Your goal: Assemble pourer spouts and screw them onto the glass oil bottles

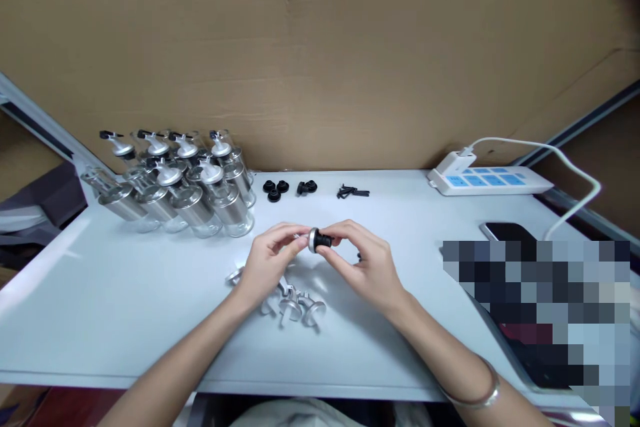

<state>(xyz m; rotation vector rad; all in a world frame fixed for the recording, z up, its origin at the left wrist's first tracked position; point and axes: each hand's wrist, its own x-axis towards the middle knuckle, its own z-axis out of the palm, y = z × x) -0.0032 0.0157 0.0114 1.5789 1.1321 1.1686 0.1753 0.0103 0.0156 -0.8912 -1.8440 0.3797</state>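
Observation:
Between my two hands, above the table, is a silver pourer spout (313, 240) with a black rubber stopper (324, 241) on its right side. My left hand (273, 253) pinches the silver end from the left. The fingers of my right hand (367, 260) close on the black stopper from the right. Under and beside my left hand lie several loose silver pourer spouts (291, 309). A small dark piece (359, 257) shows partly behind my right hand; its kind is hidden.
Glass bottles with steel sleeves (195, 207), several topped with pourers, stand at the back left. Black rubber stoppers (274, 190) and thin black pieces (353, 191) lie at the back middle. A power strip (495, 181), a white cable (575, 153) and a phone (517, 233) are right.

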